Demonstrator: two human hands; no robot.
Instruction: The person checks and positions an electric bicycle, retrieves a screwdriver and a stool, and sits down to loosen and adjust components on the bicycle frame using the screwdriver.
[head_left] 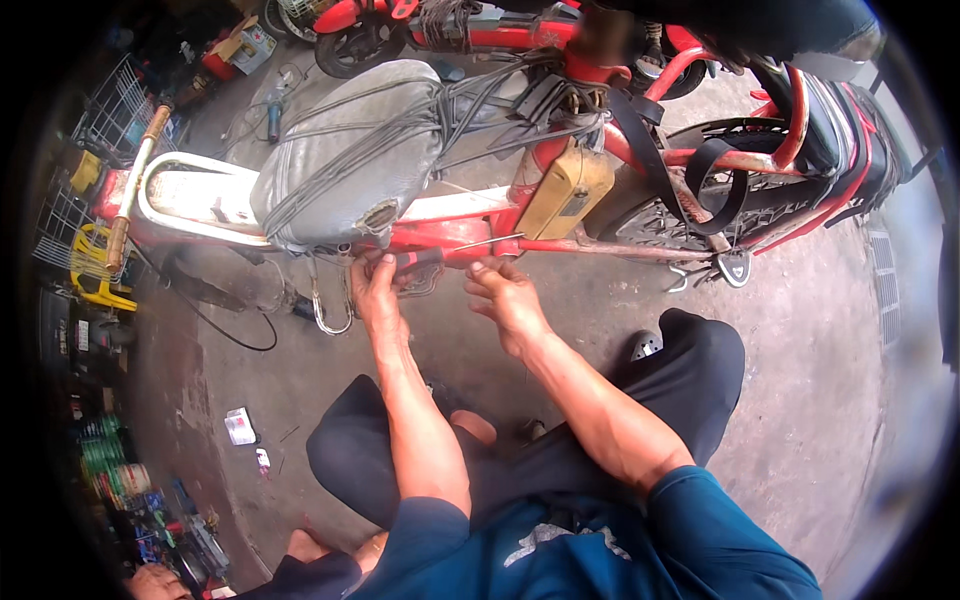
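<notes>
A red and white motorbike frame (pixel 455 208) stretches across in front of me, its torn grey seat (pixel 350 140) wrapped in cords. My left hand (pixel 376 295) is closed around the red and black handle of a screwdriver (pixel 425 257), just below the seat. The screwdriver's thin shaft points right along the red frame, its tip near a worn yellow box (pixel 568 190). Under that shaft, my right hand (pixel 508 305) is held close to the lower frame tube with fingers curled together. Whatever they may pinch is hidden.
A black strap (pixel 650 140) hangs beside the spoked wheel (pixel 640 228). Another red motorbike (pixel 490 35) stands behind. Wire baskets (pixel 110 105) and cluttered tools (pixel 185 535) line the left. A small white box (pixel 240 426) lies on the floor. Another person's hand (pixel 158 581) shows at lower left.
</notes>
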